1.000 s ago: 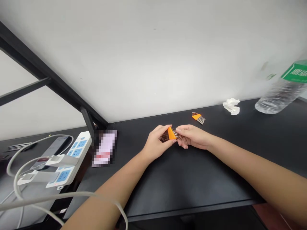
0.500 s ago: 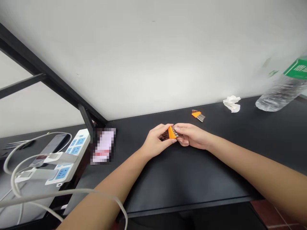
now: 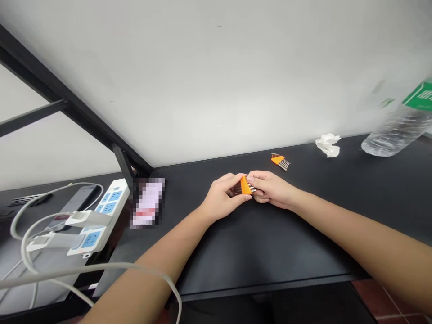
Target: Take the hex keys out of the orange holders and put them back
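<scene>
Both my hands meet over the middle of a black table [image 3: 270, 252]. My left hand [image 3: 222, 200] is closed around a small hex key set [image 3: 245, 186] with an orange holder and dark bent ends. My right hand [image 3: 272, 189] pinches the silver tips that stick out of the same set. A second hex key set [image 3: 280, 160] with an orange holder lies on the table behind my right hand, untouched.
A crumpled white tissue [image 3: 327, 145] and a clear plastic bottle [image 3: 400, 128] with a green label sit at the back right. A white power strip [image 3: 97, 220] with plugs and white cables lies left. A pinkish card [image 3: 147, 204] lies beside a black frame post [image 3: 123, 166].
My right hand has slid closer onto the key tips and both hands shifted slightly toward the wall. The set stays held between them.
</scene>
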`<state>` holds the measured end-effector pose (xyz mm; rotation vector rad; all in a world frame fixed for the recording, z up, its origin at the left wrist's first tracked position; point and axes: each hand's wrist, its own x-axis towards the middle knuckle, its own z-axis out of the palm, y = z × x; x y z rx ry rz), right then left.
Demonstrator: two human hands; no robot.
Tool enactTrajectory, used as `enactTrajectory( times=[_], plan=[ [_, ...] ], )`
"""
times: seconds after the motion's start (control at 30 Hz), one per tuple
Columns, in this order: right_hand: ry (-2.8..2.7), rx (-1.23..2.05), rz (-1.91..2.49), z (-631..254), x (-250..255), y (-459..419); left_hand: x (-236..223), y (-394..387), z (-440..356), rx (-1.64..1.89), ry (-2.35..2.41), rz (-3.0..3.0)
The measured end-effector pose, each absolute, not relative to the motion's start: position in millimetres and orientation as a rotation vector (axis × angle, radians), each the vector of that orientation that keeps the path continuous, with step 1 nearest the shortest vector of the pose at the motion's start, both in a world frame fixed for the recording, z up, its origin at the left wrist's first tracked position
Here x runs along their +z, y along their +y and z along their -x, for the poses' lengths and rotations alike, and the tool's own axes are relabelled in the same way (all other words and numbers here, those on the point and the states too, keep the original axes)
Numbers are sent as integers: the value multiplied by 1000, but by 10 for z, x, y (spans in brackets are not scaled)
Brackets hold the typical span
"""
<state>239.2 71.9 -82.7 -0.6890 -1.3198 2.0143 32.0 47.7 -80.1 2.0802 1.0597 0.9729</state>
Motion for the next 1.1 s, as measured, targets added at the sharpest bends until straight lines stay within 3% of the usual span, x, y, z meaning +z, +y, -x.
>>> enactTrajectory(
  times=[0.4,1.1],
  plan=[
    [-1283,2175,622,-2456,-857,790,-852,472,-328,956,997,-2032],
    [-1259,2172,638,-2477,-903,810,-867,470,-315,964,986,-1982]
  ],
)
